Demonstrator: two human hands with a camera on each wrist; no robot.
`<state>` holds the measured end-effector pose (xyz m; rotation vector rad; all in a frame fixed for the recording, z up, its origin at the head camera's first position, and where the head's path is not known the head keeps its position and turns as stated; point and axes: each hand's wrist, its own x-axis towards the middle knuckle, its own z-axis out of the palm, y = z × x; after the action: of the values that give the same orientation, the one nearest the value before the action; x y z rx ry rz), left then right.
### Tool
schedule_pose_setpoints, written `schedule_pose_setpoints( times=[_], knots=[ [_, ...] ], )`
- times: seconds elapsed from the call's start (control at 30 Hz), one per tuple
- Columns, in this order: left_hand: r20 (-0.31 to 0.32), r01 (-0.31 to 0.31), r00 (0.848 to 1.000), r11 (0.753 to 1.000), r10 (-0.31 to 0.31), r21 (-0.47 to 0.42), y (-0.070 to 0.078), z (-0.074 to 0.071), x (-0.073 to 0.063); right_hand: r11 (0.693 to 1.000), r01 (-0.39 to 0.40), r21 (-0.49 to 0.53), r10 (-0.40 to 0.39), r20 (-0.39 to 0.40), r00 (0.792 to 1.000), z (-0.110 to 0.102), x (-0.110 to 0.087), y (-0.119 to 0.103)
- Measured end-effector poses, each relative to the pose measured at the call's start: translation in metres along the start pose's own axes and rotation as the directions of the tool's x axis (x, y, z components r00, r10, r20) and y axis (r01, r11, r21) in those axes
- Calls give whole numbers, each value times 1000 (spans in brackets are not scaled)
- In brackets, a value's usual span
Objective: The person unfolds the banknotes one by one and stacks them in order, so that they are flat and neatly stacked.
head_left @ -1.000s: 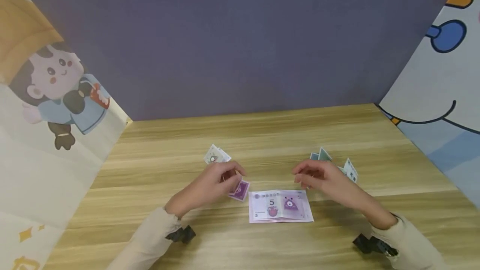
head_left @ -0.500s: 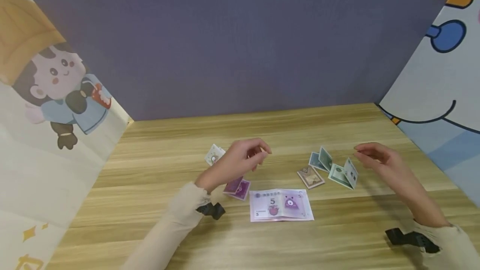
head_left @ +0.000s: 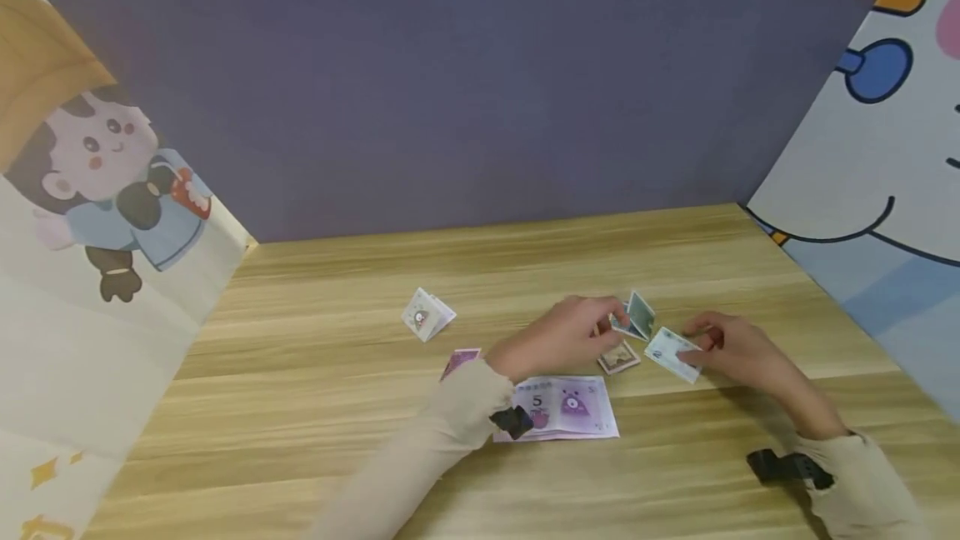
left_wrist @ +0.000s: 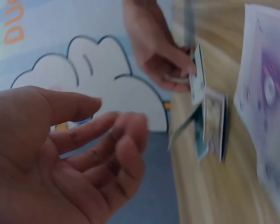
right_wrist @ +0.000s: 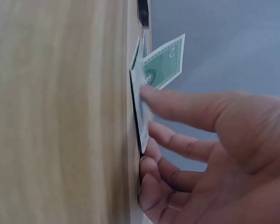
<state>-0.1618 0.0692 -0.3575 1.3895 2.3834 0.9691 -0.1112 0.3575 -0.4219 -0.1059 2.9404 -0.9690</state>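
Observation:
My right hand point(head_left: 742, 352) pinches a small folded play banknote point(head_left: 672, 354), pale with a green edge. In the right wrist view the thumb point(right_wrist: 177, 105) presses its face while the fingertips sit behind its lower edge. My left hand point(head_left: 566, 336) hovers just left of a half-folded blue-green note point(head_left: 640, 315). Seen from the left wrist, its fingers point(left_wrist: 126, 149) are loosely bent with nothing between them. A folded brown note point(head_left: 619, 357) lies below that hand. One green flap marked 2 point(right_wrist: 167, 60) stands up beyond the right thumb; which note it belongs to is unclear.
A larger purple 5 note point(head_left: 581, 407) lies flat at the front, partly covered by the left wrist. A purple folded note point(head_left: 459, 360) is mostly hidden behind the left sleeve. Farther left sits a folded pale note point(head_left: 426, 315). A dark wall point(head_left: 480, 90) bounds the tabletop behind.
My left hand has moved right, across the purple notes to the blue-green one. The right hand moved left and took hold of the green note, whose raised flap is now folded down.

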Motion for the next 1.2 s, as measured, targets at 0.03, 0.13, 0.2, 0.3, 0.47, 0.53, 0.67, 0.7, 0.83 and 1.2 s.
schedule_pose_setpoints(
  times=[0.03, 0.13, 0.2, 0.3, 0.47, 0.53, 0.67, 0.7, 0.83, 1.2],
  knots=[
    [20, -6, 1000, 1000, 5, 20, 2, 6, 5, 1000, -5, 4, 5, 8, 1000, 1, 0, -1],
    [73, -25, 997, 997, 19, 75, 9, 22, 20, 999, -35, 32, 34, 34, 999, 2, -1, -3],
    [77, -41, 997, 990, 31, 133, 12, 31, 28, 997, -49, 60, 46, 49, 998, 3, -1, -5],
    [75, -41, 997, 976, 25, 215, 16, 41, 34, 995, -26, 101, 20, 58, 998, 4, -2, -8],
    [55, -14, 998, 953, -3, 303, 16, 51, 36, 985, -9, 174, 0, 56, 998, 5, -5, -12],
    [54, 6, 998, 955, -23, 298, 16, 53, 36, 974, 15, 226, -28, 52, 998, 4, -7, -14],
    [69, 36, 996, 984, -49, 177, 13, 54, 38, 929, 88, 360, -103, 25, 994, 1, -16, -20],
    [79, 29, 996, 992, -38, 121, 12, 53, 39, 913, 101, 395, -116, 15, 993, 0, -19, -22],
    [104, -21, 994, 992, 34, -125, 6, 48, 43, 874, 121, 471, -133, -8, 991, -8, -26, -28],
    [-17, 9, 1000, 934, -16, -357, 7, 15, 22, 837, 135, 531, -123, -57, 991, -12, -31, -51]
  ],
)
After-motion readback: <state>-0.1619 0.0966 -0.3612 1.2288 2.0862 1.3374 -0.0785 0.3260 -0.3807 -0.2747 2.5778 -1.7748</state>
